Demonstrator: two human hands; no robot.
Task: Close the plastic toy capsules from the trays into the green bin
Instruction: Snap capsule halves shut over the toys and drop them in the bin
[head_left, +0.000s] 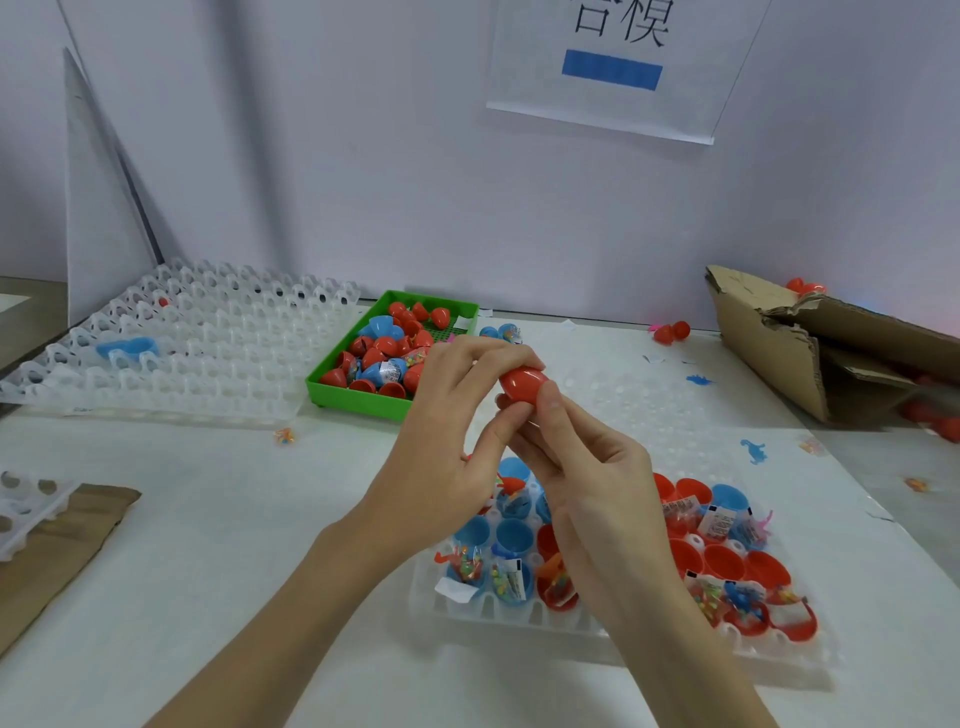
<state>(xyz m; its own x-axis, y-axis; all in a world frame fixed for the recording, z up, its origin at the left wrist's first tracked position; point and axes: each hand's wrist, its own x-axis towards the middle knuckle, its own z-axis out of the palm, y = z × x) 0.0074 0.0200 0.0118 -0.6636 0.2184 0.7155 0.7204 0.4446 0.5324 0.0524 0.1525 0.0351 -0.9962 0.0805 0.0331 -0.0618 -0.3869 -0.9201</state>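
Both hands meet above the white table (208, 545) around 1 red capsule (522, 383): the left hand (447, 441) curls its fingers over the capsule's far end with the thumb pushing from below, and the right hand (587, 467) pinches the near end between thumb and fingers. The capsule looks assembled or nearly so; I cannot tell whether the seam has fully seated, since fingers cover most of it. Judging by its glossy shell, it should be light, stiff and rather slippery, so the surest hold is on the 2 rounded ends, squeezing along the long axis and not across the thin rim, which could flex or pop apart. Just beyond the left hand's fingertips sits the green bin (343, 400), already holding a heap of red and blue capsules. Directly beneath both wrists lies the clear tray (519, 618) with open red and blue halves, several stuffed with small packets and toys. Further left of the left hand rests a stack of empty clear trays (171, 353). Well to the right of the right hand sits a torn cardboard box (810, 343), with a few loose capsules beside it.
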